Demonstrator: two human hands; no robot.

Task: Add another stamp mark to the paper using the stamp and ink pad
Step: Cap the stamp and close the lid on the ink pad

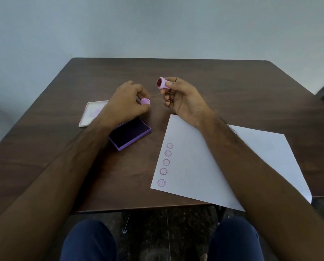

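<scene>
A brown table (214,87) against a pale wall. The right hand (183,99) pinches the stamp (161,83), face sideways, uncapped for inking. The left hand (128,102) grips what is probably its cap (145,101), above the open ink pad (129,133). The paper (223,166) carries five marks.

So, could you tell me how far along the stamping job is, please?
Done: the ink pad lies open, its lid beside it, and the paper carries five marks. In hand: the right hand holds the uncapped stamp; the left hand holds its cap. Left: inking the stamp and pressing a sixth mark.
</scene>
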